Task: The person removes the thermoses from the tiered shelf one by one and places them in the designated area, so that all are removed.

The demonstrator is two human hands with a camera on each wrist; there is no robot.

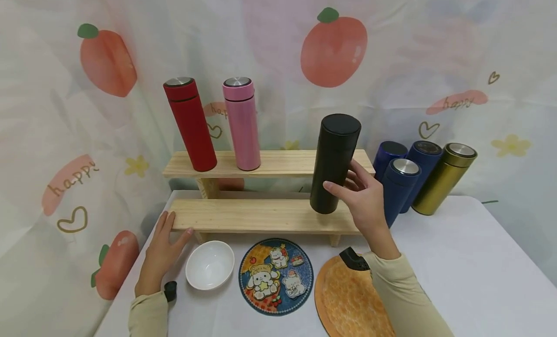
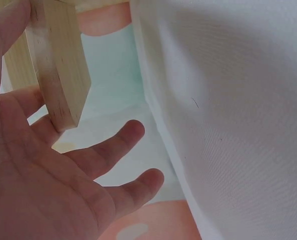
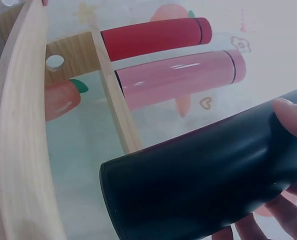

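Right hand on black flask at the lower shelf; left hand steadying the shelf end.

We see the right hand point(image 1: 367, 201) curled round the black flask point(image 1: 334, 163), fingers point(image 3: 291, 112) and thumb wrapping its lower half from 3 o'clock; the flask stands slightly tilted, its base at or just above the lower shelf point(image 1: 256, 215) near the right end, we cannot tell which. The left hand point(image 1: 162, 250) lies with fingers point(image 2: 121, 142) spread and relaxed against the shelf's left end at 9 o'clock. On the upper shelf point(image 1: 270, 163) stand a red flask point(image 1: 190, 124) and a pink flask point(image 1: 241, 123). A white bowl point(image 1: 210, 264) sits on the counter point(image 1: 470, 269) by the left hand.
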